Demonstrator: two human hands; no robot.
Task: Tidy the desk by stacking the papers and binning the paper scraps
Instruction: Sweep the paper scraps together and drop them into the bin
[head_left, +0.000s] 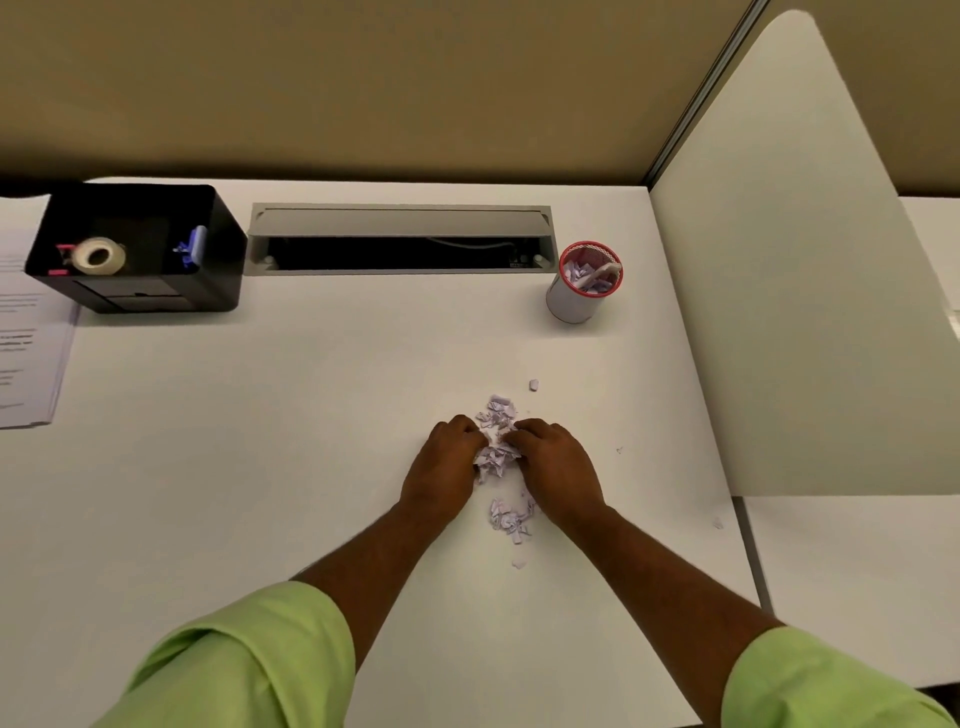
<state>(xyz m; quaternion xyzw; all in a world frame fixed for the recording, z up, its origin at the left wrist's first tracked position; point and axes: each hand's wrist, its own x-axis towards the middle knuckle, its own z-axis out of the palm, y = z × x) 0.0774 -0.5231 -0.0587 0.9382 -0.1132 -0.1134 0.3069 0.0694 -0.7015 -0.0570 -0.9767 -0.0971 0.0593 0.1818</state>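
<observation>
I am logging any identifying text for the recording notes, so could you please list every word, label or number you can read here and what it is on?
No text can be read in this view.
Stack of printed papers at the desk's left edge: dark lines of print, too blurred to read.
Black desk organiser, roll of tape, red-rimmed bin, paper scraps: no readable marking shows.

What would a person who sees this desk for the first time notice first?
Both hands, the left hand and the right hand, gather a pile of paper scraps at the desk's centre. Behind them to the right stands a red-rimmed cup already holding scraps; a black organizer box sits far left.
</observation>
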